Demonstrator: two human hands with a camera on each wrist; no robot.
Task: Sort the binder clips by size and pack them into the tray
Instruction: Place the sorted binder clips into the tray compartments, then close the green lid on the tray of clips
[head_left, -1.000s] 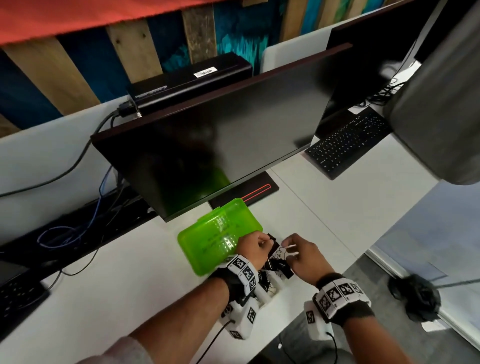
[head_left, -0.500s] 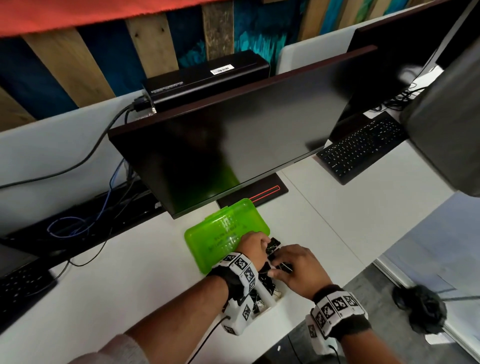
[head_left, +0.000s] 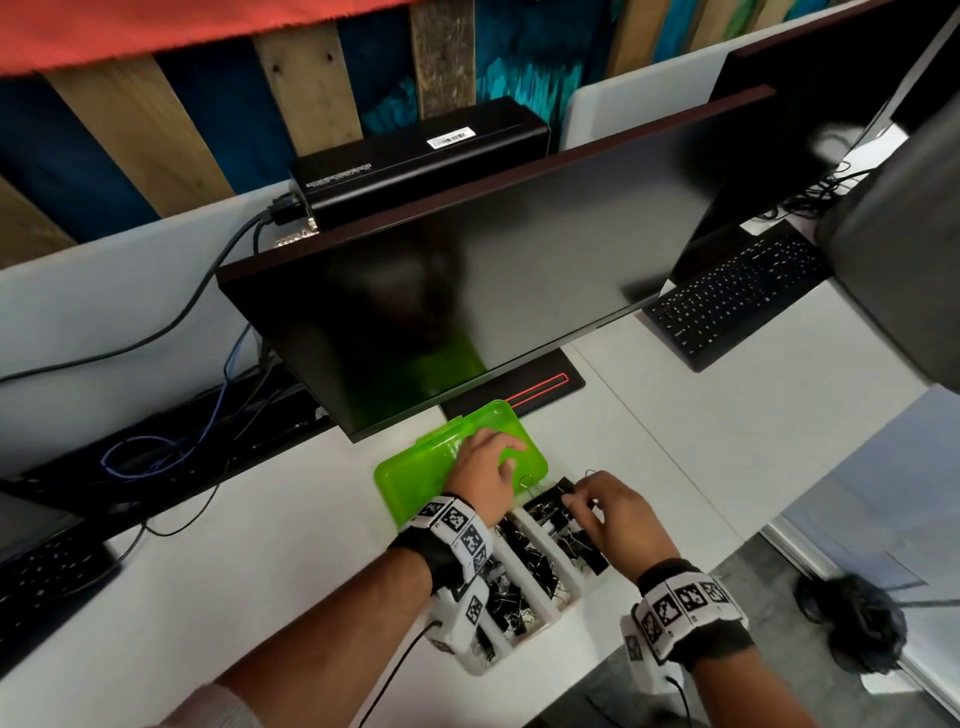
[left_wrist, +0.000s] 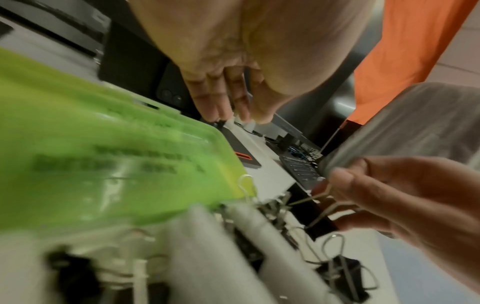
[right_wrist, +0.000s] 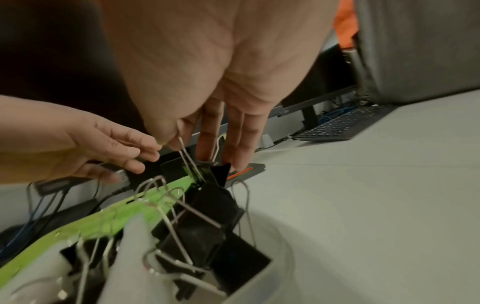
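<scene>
A white divided tray (head_left: 531, 535) lies at the desk's front edge, its long compartments full of black binder clips (head_left: 540, 571). Its green translucent lid (head_left: 415, 478) lies against the tray's far-left side. My right hand (head_left: 576, 501) hovers over the far end of the right compartment. There thumb and forefinger pinch the wire handle of a large black binder clip (right_wrist: 172, 169), which stands among other large clips (right_wrist: 207, 232). My left hand (head_left: 511, 452) rests over the green lid (left_wrist: 103, 133), its fingers (left_wrist: 221, 102) straight and holding nothing.
A dark monitor (head_left: 467, 291) overhangs the desk just behind the lid, its base (head_left: 540, 387) beside it. A black keyboard (head_left: 732, 296) lies at the right, and cables (head_left: 156, 452) trail at the left. The desk edge runs right under the tray.
My left hand has left the clip at the tray's far end and moved forward over the green lid. The right hand has come down on the right compartment with the large clip.
</scene>
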